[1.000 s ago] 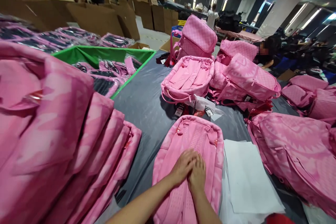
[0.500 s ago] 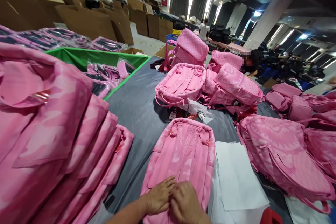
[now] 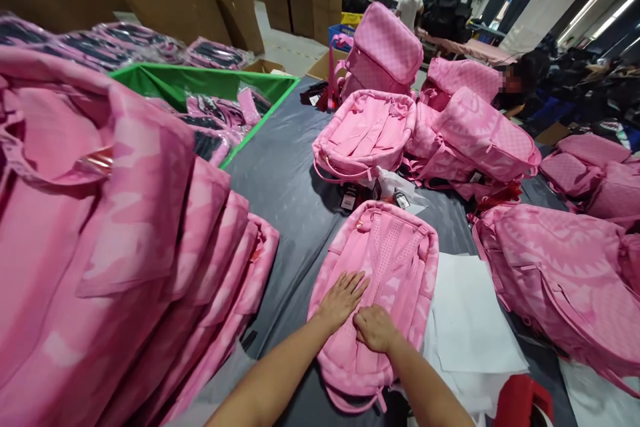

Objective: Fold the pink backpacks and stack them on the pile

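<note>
A pink camouflage backpack [image 3: 400,280] lies on the grey-covered table with its back panel and shoulder straps facing up. My left hand [image 3: 343,300] rests flat on the panel, fingers spread toward the straps. Just to its right, my right hand [image 3: 374,328] is closed in a fist-like pinch at the panel's centre line; whatever its fingers grip is hidden. The backpack's end nearest me shows a looped handle [image 3: 353,405]. Left of my arms leans a row of similar pink backpacks [image 3: 135,213], overlapping one another.
White sheets [image 3: 473,313] and a red object [image 3: 523,400] lie to the right, beside another pink backpack [image 3: 565,273]. More pink bags [image 3: 373,130] are piled ahead. A green-edged bin [image 3: 260,127] holds plastic-wrapped items. Other people are farther back.
The view has tilted down, so the backpack's near end and my forearms now show. Both hands have shifted slightly up the panel; the right stays closed, the left flat.
</note>
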Available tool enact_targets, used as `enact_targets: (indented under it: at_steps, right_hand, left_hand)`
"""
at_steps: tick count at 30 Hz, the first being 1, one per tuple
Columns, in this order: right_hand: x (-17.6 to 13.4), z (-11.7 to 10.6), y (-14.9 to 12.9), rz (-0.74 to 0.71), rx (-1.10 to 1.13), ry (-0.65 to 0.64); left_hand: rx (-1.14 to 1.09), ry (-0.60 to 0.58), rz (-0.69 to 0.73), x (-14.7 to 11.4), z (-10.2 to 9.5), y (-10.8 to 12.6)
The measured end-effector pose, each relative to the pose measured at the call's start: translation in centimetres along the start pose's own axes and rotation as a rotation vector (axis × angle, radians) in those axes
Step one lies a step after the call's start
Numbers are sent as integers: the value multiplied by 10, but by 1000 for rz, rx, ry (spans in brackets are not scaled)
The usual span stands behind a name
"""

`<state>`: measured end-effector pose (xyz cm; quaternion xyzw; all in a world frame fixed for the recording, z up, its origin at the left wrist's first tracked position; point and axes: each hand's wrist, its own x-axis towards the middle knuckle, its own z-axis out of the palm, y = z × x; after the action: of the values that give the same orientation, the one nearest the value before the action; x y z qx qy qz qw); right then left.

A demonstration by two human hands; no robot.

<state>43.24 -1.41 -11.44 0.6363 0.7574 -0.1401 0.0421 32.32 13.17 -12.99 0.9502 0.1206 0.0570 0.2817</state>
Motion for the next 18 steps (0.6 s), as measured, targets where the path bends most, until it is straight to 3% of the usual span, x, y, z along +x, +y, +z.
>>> enact_targets:
  at_steps: [4, 7, 9, 11, 13, 18]
  right_hand:
    - [-2, -2, -1, 65, 14, 61]
    - [-4, -10, 3, 78, 29, 145]
    - [-2, -19, 3, 96, 38, 205]
    - [4, -29, -4, 122, 40, 278]
    - [15, -38, -18, 108, 43, 347]
    - [43, -47, -59, -9, 62, 431]
  left_hand:
    - [-145, 137, -175, -10, -13, 4]
    - [-275, 347, -545, -51, -29, 2]
    - [-421, 419, -819, -83, -32, 4]
    - [-642, 394, -1017, -107, -26, 14]
    - [-902, 335, -1116, -116, -15, 29]
    - [-1376, 271, -1200, -95, 2, 56]
